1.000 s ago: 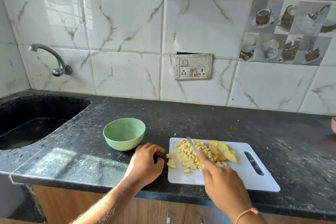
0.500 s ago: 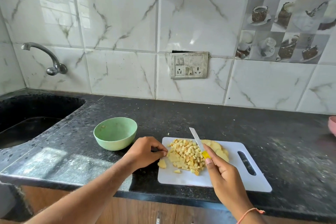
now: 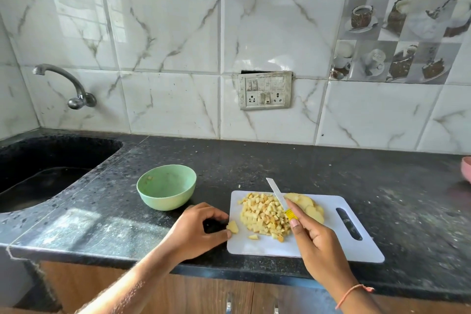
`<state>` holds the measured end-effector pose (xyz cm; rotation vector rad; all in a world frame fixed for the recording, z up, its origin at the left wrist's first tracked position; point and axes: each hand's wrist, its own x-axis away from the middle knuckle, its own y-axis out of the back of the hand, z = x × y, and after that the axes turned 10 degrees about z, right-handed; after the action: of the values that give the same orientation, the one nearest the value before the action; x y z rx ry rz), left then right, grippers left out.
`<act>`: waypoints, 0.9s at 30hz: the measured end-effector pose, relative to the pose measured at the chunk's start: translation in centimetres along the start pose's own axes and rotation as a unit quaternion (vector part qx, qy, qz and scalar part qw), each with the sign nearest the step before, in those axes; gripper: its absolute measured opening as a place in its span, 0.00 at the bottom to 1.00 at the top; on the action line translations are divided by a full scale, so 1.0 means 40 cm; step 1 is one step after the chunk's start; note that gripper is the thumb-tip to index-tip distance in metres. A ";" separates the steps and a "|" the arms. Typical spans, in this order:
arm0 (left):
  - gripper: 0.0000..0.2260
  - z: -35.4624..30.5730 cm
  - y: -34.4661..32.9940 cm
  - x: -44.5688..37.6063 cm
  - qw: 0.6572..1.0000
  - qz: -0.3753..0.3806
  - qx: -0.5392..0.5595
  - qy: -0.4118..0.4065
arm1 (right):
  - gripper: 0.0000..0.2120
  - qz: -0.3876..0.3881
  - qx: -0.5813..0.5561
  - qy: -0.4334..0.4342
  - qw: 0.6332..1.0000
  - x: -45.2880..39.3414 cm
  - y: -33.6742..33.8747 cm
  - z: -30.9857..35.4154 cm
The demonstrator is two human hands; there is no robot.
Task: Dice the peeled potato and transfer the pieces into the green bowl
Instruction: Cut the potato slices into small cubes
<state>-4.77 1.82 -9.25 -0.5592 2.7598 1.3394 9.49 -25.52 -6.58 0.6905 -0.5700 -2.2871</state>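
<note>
Potato partly diced: heap of small cubes [image 3: 265,215] in middle of white cutting board [image 3: 356,250], uncut slices [image 3: 307,205] just right of heap, touching it. Right hand [image 3: 317,242] closed around yellow handle of knife [image 3: 276,192], blade pointing far and a little left, lying between cubes and slices. Left hand [image 3: 197,231] at left edge of board, fingers curled, thumb and fingertips touching loose potato chunk [image 3: 232,227]; whether really pinched, cannot tell. Green bowl [image 3: 167,186] on dark counter [image 3: 254,160], near board on far-left side, almost empty, only small scraps inside. Dicing step probably in hand, transfer not yet begun. Next move likely: bring chunk or slices under blade and cut to cubes, keeping left fingertips away from edge; afterwards gather everything toward bowl.
</note>
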 end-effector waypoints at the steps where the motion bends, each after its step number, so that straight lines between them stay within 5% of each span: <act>1: 0.13 -0.005 -0.006 0.001 1.000 -0.011 -0.007 0.006 | 0.20 0.000 0.006 -0.002 1.000 0.000 -0.003 0.000; 10: 0.14 -0.013 -0.024 -0.013 0.999 -0.036 -0.021 0.033 | 0.20 0.033 0.126 -0.053 0.990 0.023 -0.046 0.065; 17: 0.17 -0.008 -0.024 -0.011 0.999 -0.050 -0.008 0.017 | 0.25 0.117 0.317 -0.043 0.940 0.042 -0.117 0.176; 27: 0.14 -0.013 -0.020 -0.012 0.998 -0.048 -0.007 0.027 | 0.26 0.136 0.375 -0.034 0.917 0.040 -0.138 0.194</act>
<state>-4.00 1.11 -9.45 -0.7284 2.7287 1.3439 1.11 -21.32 -4.28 0.8131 -1.5139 -1.8005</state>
